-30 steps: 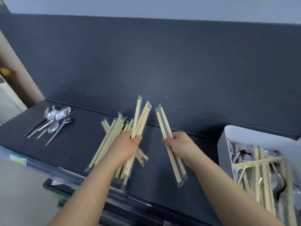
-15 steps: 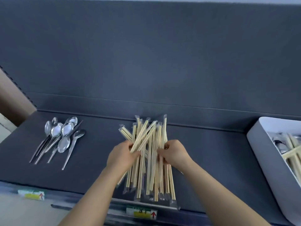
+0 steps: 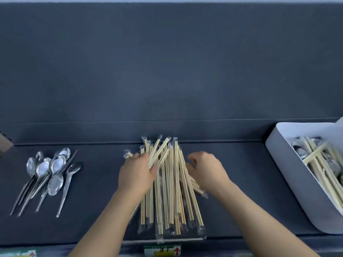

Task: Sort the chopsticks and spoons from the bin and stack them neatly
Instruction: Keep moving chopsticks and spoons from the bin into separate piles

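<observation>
Right hand has dropped its pair into chopsticks pile mid-surface; fingers now loosely curled, empty. Left hand fingers grip few sticks, squaring pile. Spoons left. Bin right, not emptied: more trips.

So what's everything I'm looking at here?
Spoons: about eight, silver, piled at the shelf's left.
Chopsticks: many wrapped pairs, pale wood, heaped at centre.
Bin: one, white, at right, holding more chopsticks and spoons.
Shelf: one, dark grey, under everything.
Labels: at least two, green-yellow, front edge.
Left hand: grips a few chopsticks on the heap.
Right hand: loosely curled at the heap's right side, holding nothing.
</observation>
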`<state>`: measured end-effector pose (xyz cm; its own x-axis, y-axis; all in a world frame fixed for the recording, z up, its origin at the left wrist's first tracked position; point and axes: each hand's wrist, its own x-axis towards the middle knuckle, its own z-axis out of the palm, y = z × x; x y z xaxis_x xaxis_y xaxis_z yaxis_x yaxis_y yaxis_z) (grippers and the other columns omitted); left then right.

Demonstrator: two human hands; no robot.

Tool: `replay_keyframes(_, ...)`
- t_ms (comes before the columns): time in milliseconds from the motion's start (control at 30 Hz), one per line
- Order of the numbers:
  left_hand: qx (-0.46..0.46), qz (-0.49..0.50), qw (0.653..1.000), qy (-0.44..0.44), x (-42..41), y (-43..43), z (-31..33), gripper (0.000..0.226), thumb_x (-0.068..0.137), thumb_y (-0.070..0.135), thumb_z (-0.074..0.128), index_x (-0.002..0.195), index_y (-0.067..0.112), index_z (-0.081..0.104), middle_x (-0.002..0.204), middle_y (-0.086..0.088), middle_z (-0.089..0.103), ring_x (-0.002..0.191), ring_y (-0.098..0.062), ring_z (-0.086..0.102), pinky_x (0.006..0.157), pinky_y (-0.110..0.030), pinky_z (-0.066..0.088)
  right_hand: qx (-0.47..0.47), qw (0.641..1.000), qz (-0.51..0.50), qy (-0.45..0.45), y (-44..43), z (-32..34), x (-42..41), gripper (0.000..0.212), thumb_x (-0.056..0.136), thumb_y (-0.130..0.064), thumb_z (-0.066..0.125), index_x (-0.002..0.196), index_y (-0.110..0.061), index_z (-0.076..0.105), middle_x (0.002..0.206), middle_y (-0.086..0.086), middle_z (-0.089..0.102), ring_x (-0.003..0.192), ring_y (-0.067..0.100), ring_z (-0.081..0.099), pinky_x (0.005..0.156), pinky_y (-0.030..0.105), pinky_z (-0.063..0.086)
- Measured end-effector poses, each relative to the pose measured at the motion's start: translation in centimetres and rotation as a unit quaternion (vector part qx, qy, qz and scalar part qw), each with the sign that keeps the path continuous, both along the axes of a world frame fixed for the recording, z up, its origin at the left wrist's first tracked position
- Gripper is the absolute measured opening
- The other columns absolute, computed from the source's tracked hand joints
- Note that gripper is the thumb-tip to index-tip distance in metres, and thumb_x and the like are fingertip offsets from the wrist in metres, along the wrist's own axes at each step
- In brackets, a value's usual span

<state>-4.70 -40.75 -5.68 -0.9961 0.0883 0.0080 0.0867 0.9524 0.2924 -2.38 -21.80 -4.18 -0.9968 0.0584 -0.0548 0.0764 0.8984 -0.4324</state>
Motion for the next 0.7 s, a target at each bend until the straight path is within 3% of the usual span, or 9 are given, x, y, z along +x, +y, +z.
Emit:
replay_keyframes(67,0.016,-0.03,0.999,0.029,0.0,1.7,1.2,0.034,0.094,0.041,0.051,0.114,0.015,0.059,0.111,-0.002,0.061,0.102,-0.022,0.056,0.077,-0.033,0.047,0.032,0.999,-0.013,0.027,1.7,1.3,0.6,0.028,0.092,-0.022,0.047,0.067,-0.011,0.042,0.07,-0.001,0.044,0.064,0.022,0.042,0.05,0.028,0.03)
replay_keyframes(133,0.034,-0.061,0.996,0.054,-0.1,3.6,2.1,0.033,0.095,0.039,0.05,0.116,0.016,0.06,0.114,-0.001,0.062,0.105,-0.022,0.056,0.082,-0.034,0.047,0.061,0.997,-0.025,0.045,3.6,2.4,1.3,0.024,0.094,-0.028,0.046,0.087,-0.008,0.058,0.089,0.003,0.058,0.083,0.027,0.054,0.063,0.031,0.041)
replay_keyframes(233,0.065,-0.111,0.989,0.079,-0.2,7.1,3.3,0.034,0.095,0.037,0.049,0.122,0.019,0.06,0.117,0.002,0.062,0.109,-0.02,0.055,0.088,-0.033,0.045,0.074,0.992,-0.061,0.076,6.8,4.0,2.4,0.03,0.095,-0.031,0.047,0.108,-0.009,0.063,0.108,0.006,0.063,0.101,0.028,0.057,0.081,0.036,0.048)
replay_keyframes(400,0.106,-0.183,0.974,0.079,-0.2,13.8,4.8,0.035,0.095,0.037,0.051,0.124,0.019,0.059,0.117,0.001,0.061,0.109,-0.021,0.055,0.09,-0.034,0.045,0.073,0.984,-0.122,0.104,13.2,5.8,3.8,0.028,0.094,-0.029,0.051,0.113,-0.014,0.065,0.114,0.006,0.065,0.105,0.027,0.058,0.086,0.037,0.049)
replay_keyframes(500,0.128,-0.218,0.965,0.069,-0.3,18.3,5.3,0.035,0.095,0.035,0.052,0.125,0.018,0.058,0.116,0.001,0.06,0.11,-0.02,0.054,0.09,-0.033,0.046,0.078,0.98,-0.157,0.097,17.6,6.2,4.2,0.025,0.093,-0.027,0.053,0.105,-0.011,0.068,0.108,0.009,0.068,0.101,0.03,0.061,0.083,0.037,0.05)
replay_keyframes(567,0.142,-0.237,0.959,0.06,-0.4,21.3,5.6,0.035,0.096,0.034,0.052,0.125,0.016,0.058,0.116,0.001,0.059,0.11,-0.019,0.054,0.09,-0.033,0.046,0.08,0.978,-0.173,0.079,20.8,6.3,4.3,0.018,0.092,-0.023,0.052,0.084,-0.019,0.068,0.092,0.009,0.067,0.09,0.033,0.06,0.072,0.033,0.046)
replay_keyframes(633,0.153,-0.248,0.955,0.045,-0.6,24.4,5.8,0.035,0.096,0.033,0.051,0.127,0.016,0.057,0.118,0.0,0.058,0.112,-0.018,0.053,0.091,-0.032,0.046,0.082,0.977,-0.185,0.061,23.8,6.4,4.1,0.025,0.09,-0.02,0.051,0.065,-0.022,0.053,0.079,0.009,0.061,0.081,0.033,0.056,0.064,0.033,0.04)
replay_keyframes(700,0.163,-0.254,0.953,0.03,-0.8,27.6,6.1,0.035,0.096,0.032,0.052,0.126,0.015,0.058,0.118,-0.001,0.059,0.111,-0.019,0.054,0.091,-0.033,0.047,0.072,0.977,-0.195,0.056,27.2,6.0,3.9,0.016,0.091,-0.019,0.054,0.088,-0.017,0.069,0.095,0.011,0.067,0.094,0.033,0.06,0.074,0.035,0.047)
